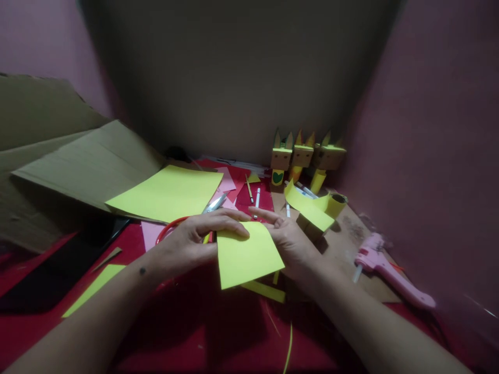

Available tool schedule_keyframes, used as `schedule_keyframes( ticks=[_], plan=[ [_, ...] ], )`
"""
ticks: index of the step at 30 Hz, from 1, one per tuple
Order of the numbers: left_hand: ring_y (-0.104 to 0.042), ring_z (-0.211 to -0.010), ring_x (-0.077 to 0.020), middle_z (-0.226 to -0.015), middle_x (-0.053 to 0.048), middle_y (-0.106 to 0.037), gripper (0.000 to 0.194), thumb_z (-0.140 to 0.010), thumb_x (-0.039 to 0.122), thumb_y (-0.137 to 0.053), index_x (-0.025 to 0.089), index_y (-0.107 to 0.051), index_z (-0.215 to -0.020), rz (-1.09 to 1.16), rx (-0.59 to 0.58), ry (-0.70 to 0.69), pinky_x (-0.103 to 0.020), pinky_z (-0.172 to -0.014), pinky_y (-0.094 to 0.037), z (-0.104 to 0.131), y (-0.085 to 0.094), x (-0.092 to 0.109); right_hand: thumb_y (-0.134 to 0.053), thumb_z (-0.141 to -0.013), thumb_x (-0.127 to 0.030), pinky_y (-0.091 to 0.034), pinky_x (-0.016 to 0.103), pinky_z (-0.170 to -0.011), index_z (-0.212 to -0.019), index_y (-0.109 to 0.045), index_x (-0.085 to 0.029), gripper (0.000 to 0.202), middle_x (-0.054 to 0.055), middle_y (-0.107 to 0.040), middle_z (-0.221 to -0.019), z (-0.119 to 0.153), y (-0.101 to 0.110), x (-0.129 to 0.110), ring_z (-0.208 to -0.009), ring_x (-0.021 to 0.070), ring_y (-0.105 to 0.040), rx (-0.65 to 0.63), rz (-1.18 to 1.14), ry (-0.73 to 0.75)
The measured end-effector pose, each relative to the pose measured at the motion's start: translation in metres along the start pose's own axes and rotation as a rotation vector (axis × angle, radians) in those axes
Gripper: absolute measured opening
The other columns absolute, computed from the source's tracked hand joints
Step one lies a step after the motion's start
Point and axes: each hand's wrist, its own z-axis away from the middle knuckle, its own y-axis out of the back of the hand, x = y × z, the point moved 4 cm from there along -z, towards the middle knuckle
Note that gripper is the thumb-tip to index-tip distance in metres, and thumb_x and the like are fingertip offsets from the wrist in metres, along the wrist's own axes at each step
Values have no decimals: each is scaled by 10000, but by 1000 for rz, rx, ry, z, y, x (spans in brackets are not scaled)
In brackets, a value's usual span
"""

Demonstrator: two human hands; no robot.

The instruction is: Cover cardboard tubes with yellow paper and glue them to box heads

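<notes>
A small yellow paper square (246,254) is held up between both hands above the red work surface (218,332). My left hand (191,241) pinches its upper left edge, fingers laid across the top. My right hand (290,239) supports its right side from behind, fingers stretched toward the left. Under my left hand a red ring (168,228) shows partly, and a silver tool (213,204) lies just beyond the fingers.
A large yellow sheet (167,192) rests on cardboard (86,166) at the left. Three cardboard figures (304,156) stand at the back. A folded yellow paper (310,210), pens (257,197), a pink glue gun (390,275) at the right, yellow strips (265,291) near me.
</notes>
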Motion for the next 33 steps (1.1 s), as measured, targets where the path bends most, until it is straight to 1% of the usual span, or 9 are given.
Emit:
schedule_keyframes(
  ticks=[4, 6, 9, 13, 16, 20, 24, 30, 33],
  plan=[
    [-650, -1099, -270, -1201, -59, -693, 169, -834, 226, -678, 297, -773, -954, 11, 49, 22, -314, -847, -561, -2, 5, -5, -818, -560, -90, -562, 281, -640, -1119, -644, -123, 587, 63, -766, -852, -1, -1, -1, -691, 173, -709, -63, -40, -24],
    [-658, -1079, -280, -1188, -66, -699, 168, -827, 221, -677, 290, -777, -943, 16, 59, 28, -332, -829, -572, -3, 7, -5, -745, -584, -69, -540, 254, -596, -1059, -685, -131, 483, 31, -748, -775, -1, 1, -3, -626, 140, -669, -63, -71, -19],
    [-666, -1056, -279, -1174, -73, -703, 160, -825, 227, -678, 278, -773, -943, 9, 50, 24, -345, -827, -578, -3, 7, -4, -706, -662, -156, -496, 220, -530, -1020, -716, -134, 359, -20, -665, -614, -1, 3, -3, -524, 95, -578, -47, -142, -5],
    [-625, -1139, -284, -1263, -73, -657, 209, -832, 213, -669, 282, -751, -1012, -27, -26, -7, -353, -884, -560, -2, 4, 0, -834, -583, -152, -543, 286, -643, -1078, -697, -161, 514, 7, -717, -719, 0, 1, 0, -653, 146, -656, -62, -58, 8],
    [-499, -1302, -311, -1390, -81, -568, 397, -825, 209, -667, 296, -668, -1212, 33, -57, -39, -401, -1024, -480, -2, 4, 3, -843, -555, -114, -550, 304, -672, -1073, -696, -169, 541, 13, -729, -743, -1, 3, -2, -680, 158, -667, -5, -41, 12],
    [-503, -1291, -317, -1411, -104, -541, 587, -795, 226, -717, 298, -547, -1352, 292, 47, 5, -396, -1024, -474, -3, 9, -2, -814, -590, -92, -560, 330, -762, -1006, -700, -177, 439, 15, -727, -792, -5, 10, -7, -735, 168, -673, 59, -108, 37],
    [-552, -1220, -306, -1362, -104, -581, 499, -781, 229, -736, 269, -625, -1266, 347, 152, 37, -382, -988, -492, -2, 11, -3, -796, -603, -74, -550, 339, -807, -997, -702, -189, 422, 14, -717, -822, -7, 13, -5, -778, 177, -670, 49, -146, 19],
    [-545, -1211, -303, -1279, -101, -616, 467, -791, 240, -721, 253, -635, -1250, 318, 143, 55, -411, -998, -477, -3, 5, -1, -803, -599, -95, -534, 344, -801, -1002, -698, -197, 429, 17, -718, -856, -7, 13, -3, -773, 170, -661, 34, -131, 24],
    [-569, -1161, -298, -1277, -115, -606, 457, -783, 253, -726, 237, -633, -1230, 320, 194, 48, -405, -953, -503, -4, 6, -1, -802, -593, -92, -538, 349, -803, -995, -701, -193, 427, 21, -717, -865, -8, 13, -3, -776, 173, -661, 42, -134, 34]
  ],
)
